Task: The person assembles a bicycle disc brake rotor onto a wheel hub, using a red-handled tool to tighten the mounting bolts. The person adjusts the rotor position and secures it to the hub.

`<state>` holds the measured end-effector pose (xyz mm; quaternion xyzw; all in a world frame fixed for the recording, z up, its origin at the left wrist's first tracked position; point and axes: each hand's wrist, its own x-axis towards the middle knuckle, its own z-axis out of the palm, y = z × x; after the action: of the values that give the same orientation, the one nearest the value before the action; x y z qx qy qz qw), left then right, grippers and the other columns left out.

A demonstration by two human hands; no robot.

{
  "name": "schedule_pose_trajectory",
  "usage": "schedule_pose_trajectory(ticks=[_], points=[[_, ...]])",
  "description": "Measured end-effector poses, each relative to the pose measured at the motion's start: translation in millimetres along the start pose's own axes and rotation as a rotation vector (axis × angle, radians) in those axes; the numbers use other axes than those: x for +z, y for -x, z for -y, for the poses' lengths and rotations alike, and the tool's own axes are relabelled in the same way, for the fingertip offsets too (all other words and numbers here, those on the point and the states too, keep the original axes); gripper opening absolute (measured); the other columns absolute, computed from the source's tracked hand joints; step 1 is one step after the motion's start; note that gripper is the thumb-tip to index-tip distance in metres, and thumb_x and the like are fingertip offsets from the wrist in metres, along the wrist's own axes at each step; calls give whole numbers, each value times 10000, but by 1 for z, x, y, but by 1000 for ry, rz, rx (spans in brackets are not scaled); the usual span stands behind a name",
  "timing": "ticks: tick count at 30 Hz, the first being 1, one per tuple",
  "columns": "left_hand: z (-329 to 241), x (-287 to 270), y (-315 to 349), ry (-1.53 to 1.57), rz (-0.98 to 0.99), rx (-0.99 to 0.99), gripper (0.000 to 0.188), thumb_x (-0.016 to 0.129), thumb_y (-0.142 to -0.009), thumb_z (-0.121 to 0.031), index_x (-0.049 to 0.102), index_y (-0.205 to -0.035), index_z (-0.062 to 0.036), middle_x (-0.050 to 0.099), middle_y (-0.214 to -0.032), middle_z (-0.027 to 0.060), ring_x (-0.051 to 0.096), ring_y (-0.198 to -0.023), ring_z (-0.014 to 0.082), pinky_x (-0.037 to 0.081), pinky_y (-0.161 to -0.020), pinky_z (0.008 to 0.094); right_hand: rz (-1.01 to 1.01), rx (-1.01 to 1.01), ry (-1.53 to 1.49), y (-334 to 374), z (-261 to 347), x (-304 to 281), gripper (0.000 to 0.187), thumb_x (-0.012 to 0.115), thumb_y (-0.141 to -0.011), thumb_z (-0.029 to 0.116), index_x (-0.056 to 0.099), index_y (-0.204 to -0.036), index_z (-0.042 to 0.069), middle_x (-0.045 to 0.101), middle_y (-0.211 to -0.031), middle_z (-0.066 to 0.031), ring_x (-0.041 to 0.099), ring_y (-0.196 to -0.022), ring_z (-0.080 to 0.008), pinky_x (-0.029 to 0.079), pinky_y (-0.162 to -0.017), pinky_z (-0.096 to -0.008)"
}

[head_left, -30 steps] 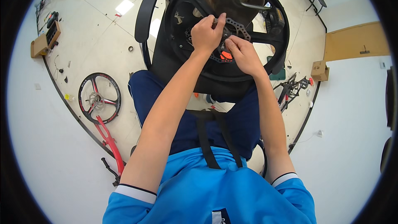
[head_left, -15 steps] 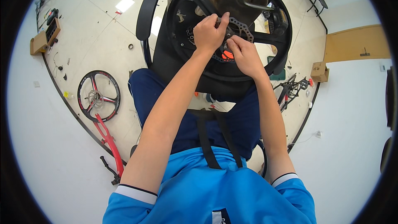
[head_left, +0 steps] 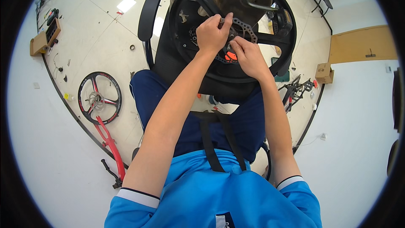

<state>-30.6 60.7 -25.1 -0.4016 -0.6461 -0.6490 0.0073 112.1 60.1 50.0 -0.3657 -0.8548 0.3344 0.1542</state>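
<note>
A black spoked wheel (head_left: 276,38) lies flat on the seat of a black chair (head_left: 164,61). At its hub sits a metal brake rotor (head_left: 252,31) with holes round its rim. My left hand (head_left: 212,36) is closed over the rotor's left side, its thumb up beside the hub; what is inside its fingers is hidden. Thumb and fingers of my right hand (head_left: 251,58) pinch at the hub, on a small part I cannot make out. Below them shows an orange-red piece (head_left: 230,55). Small metal fasteners (head_left: 193,38) lie left of my left hand.
Beyond the hub, a dark metal part with a silver lever (head_left: 261,5) lies on the chair. On the floor at left are another spoked wheel (head_left: 100,97) and a red bike frame part (head_left: 112,145). Cardboard boxes (head_left: 324,74) (head_left: 40,43) stand near both walls.
</note>
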Motion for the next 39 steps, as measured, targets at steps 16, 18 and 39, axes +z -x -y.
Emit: schedule_pose_trajectory(ticks=[16,18,39], points=[[0,-2,0,-31,31,-14,498,674,-931,-408,526,-636,-35,593,-628,119,601,-582,357,460,-536,442,364,-31,307,-32,14,-33,282,562,-999,225,687,-946,-22,683,-806,-215,662,-797,-399,508,-747,-447],[-1,0,0,-19,29,-13,505,672,-932,-414,523,-633,-34,590,-625,121,599,-581,357,460,-538,444,533,-49,480,-52,17,-44,285,565,-992,236,702,-940,-9,687,-795,-209,668,-797,-390,516,-749,-452],[-2,-18,1,75,166,-42,535,611,-1012,-378,472,-683,20,465,-589,175,481,-527,339,395,-537,400,-599,182,-351,43,-46,33,205,718,-940,150,666,-981,-44,618,-726,-11,500,-685,-70,418,-635,-244]])
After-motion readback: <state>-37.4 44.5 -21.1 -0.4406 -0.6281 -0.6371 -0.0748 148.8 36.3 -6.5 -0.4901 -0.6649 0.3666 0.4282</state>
